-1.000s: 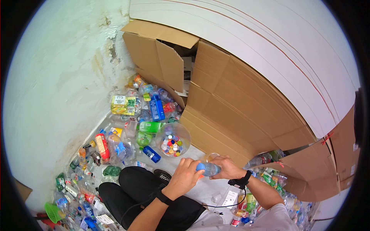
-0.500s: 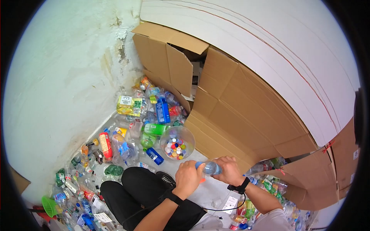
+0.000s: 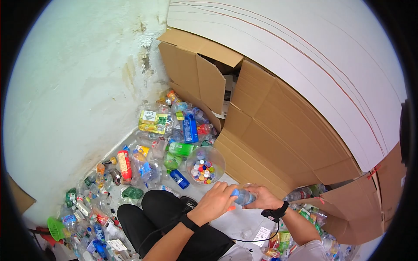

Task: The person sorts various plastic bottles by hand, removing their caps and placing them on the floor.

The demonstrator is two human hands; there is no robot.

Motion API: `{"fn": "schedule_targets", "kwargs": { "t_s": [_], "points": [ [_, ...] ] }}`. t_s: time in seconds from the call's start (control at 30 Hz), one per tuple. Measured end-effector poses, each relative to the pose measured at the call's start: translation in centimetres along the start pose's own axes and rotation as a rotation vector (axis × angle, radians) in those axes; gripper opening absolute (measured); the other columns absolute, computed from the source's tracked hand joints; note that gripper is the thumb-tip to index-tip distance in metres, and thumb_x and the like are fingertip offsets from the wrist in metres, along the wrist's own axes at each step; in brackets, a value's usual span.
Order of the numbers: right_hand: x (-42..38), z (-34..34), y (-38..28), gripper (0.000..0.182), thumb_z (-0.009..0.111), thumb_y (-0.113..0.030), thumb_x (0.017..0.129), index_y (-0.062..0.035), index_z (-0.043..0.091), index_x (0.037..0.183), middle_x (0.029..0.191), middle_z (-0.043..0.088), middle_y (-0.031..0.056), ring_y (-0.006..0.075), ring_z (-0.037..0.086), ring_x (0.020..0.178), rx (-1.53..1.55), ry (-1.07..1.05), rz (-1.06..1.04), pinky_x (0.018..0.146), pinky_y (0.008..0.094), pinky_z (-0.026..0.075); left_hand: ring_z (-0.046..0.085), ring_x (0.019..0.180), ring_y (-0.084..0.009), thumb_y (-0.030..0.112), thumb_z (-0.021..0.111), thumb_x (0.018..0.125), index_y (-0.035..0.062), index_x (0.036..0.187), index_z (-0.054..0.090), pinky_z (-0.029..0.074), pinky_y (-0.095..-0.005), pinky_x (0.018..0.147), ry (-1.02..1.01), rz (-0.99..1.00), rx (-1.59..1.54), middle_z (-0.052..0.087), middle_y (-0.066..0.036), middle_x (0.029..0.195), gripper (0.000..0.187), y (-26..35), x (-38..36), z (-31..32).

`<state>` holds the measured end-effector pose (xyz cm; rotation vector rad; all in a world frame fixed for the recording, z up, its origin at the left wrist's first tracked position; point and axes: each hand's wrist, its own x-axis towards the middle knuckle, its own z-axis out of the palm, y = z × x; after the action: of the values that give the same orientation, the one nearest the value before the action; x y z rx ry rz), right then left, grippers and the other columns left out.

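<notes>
Both my hands are in front of my knees, around a small clear plastic bottle (image 3: 247,197) with a blue cap (image 3: 235,192). My right hand (image 3: 264,197) is wrapped round its body. At the cap end, the fingers of my left hand (image 3: 214,202) are curled against the bottle; the exact grip is partly hidden. The bottle lies nearly level, cap to the left. A small orange piece (image 3: 231,208) shows just below my left fingers. Beyond my hands stands a clear round tub (image 3: 223,159) holding several coloured bottle caps (image 3: 203,172).
Empty plastic bottles (image 3: 146,167) are heaped along the wall on the left, with more (image 3: 320,217) at the right. A blue bottle (image 3: 179,179) lies by the tub. Cardboard sheets (image 3: 278,126) stand behind. A green basket (image 3: 55,229) sits at lower left. A cable (image 3: 250,240) hangs from my right wrist.
The whole view has shifted slightly right and down. My hands and the bottle have come a little lower; both hands stay at the bottle.
</notes>
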<state>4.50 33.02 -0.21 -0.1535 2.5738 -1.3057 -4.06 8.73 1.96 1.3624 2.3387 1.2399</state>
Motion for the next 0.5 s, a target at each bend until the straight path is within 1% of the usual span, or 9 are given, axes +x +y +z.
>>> {"fn": "schedule_targets", "kwargs": {
  "t_s": [0.03, 0.07, 0.1, 0.13, 0.17, 0.23, 0.37, 0.43, 0.5],
  "points": [
    [0.0, 0.0, -0.5, 0.056, 0.088, -0.026, 0.066, -0.0117, 0.072, 0.118, 0.109, 0.069, 0.0132, 0.0322, 0.062, 0.105, 0.001, -0.001, -0.002, 0.095, 0.0420, 0.046, 0.058, 0.095, -0.0363, 0.023, 0.065, 0.096, -0.0012, 0.119, 0.062, 0.048, -0.0430, 0.085, 0.048, -0.023, -0.005, 0.061, -0.018, 0.099, 0.035, 0.0, -0.1, 0.1],
    [-0.1, 0.0, -1.2, 0.054, 0.088, -0.026, 0.067, -0.0124, 0.073, 0.117, 0.108, 0.070, 0.0119, 0.0314, 0.062, 0.105, -0.152, 0.057, 0.011, 0.094, 0.0423, 0.045, 0.058, 0.095, -0.0363, 0.023, 0.065, 0.096, -0.0012, 0.119, 0.062, 0.048, -0.0430, 0.085, 0.049, -0.026, -0.003, 0.061, -0.018, 0.099, 0.035, -0.3, -0.2, 0.5],
    [-0.1, 0.1, -1.7, 0.052, 0.087, -0.027, 0.068, -0.0131, 0.073, 0.116, 0.108, 0.070, 0.0106, 0.0305, 0.062, 0.105, -0.305, 0.113, 0.025, 0.093, 0.0425, 0.044, 0.059, 0.093, -0.0367, 0.024, 0.065, 0.096, -0.0015, 0.116, 0.063, 0.049, -0.0437, 0.082, 0.083, -0.105, -0.019, 0.062, -0.018, 0.094, 0.033, -0.6, -0.2, 0.8],
    [0.0, 0.3, -1.8, 0.052, 0.087, -0.027, 0.068, -0.0131, 0.073, 0.116, 0.108, 0.070, 0.0106, 0.0305, 0.062, 0.105, -0.304, 0.111, 0.023, 0.093, 0.0425, 0.044, 0.060, 0.090, -0.0370, 0.025, 0.065, 0.096, -0.0019, 0.112, 0.064, 0.050, -0.0445, 0.080, 0.116, -0.182, -0.035, 0.063, -0.019, 0.090, 0.032, -0.8, -0.3, 1.1],
    [0.0, 0.5, -1.7, 0.051, 0.086, -0.028, 0.067, -0.0140, 0.073, 0.115, 0.109, 0.070, 0.0097, 0.0298, 0.062, 0.105, -0.358, 0.146, 0.032, 0.091, 0.0422, 0.042, 0.060, 0.090, -0.0370, 0.025, 0.065, 0.096, -0.0019, 0.112, 0.064, 0.050, -0.0445, 0.080, 0.117, -0.184, -0.035, 0.063, -0.019, 0.090, 0.032, -0.9, -0.3, 1.4],
    [-0.1, 0.7, -1.6, 0.051, 0.086, -0.029, 0.067, -0.0149, 0.073, 0.115, 0.109, 0.071, 0.0087, 0.0291, 0.062, 0.105, -0.411, 0.178, 0.040, 0.090, 0.0419, 0.041, 0.063, 0.084, -0.0370, 0.028, 0.065, 0.096, -0.0028, 0.109, 0.064, 0.051, -0.0460, 0.075, 0.031, -0.365, 0.046, 0.062, -0.017, 0.082, 0.033, -0.4, -0.1, 1.2],
    [-0.2, 0.7, -1.4, 0.054, 0.086, -0.031, 0.067, -0.0146, 0.072, 0.116, 0.110, 0.071, 0.0090, 0.0291, 0.062, 0.105, -0.441, 0.162, 0.052, 0.090, 0.0419, 0.041, 0.064, 0.082, -0.0355, 0.030, 0.064, 0.097, -0.0012, 0.106, 0.066, 0.051, -0.0456, 0.072, 0.144, -0.266, 0.148, 0.061, -0.017, 0.084, 0.032, -0.9, 0.0, 2.0],
    [-0.2, 0.8, -1.2, 0.055, 0.086, -0.032, 0.067, -0.0141, 0.072, 0.117, 0.110, 0.071, 0.0090, 0.0294, 0.062, 0.106, -0.437, 0.152, 0.055, 0.090, 0.0421, 0.041, 0.064, 0.078, -0.0344, 0.030, 0.063, 0.097, 0.0035, 0.100, 0.069, 0.052, -0.0448, 0.070, 0.285, -0.260, -0.068, 0.059, -0.015, 0.084, 0.028, -0.8, 0.5, 2.1],
    [-0.2, 0.8, -0.8, 0.061, 0.088, -0.034, 0.065, -0.0147, 0.071, 0.121, 0.112, 0.070, 0.0098, 0.0310, 0.060, 0.111, -0.408, 0.130, 0.092, 0.096, 0.0429, 0.040, 0.065, 0.078, -0.0336, 0.030, 0.063, 0.097, 0.0059, 0.101, 0.070, 0.052, -0.0445, 0.069, 0.249, -0.281, -0.056, 0.058, -0.015, 0.087, 0.025, -0.2, 0.6, 1.8]
  ]
}}
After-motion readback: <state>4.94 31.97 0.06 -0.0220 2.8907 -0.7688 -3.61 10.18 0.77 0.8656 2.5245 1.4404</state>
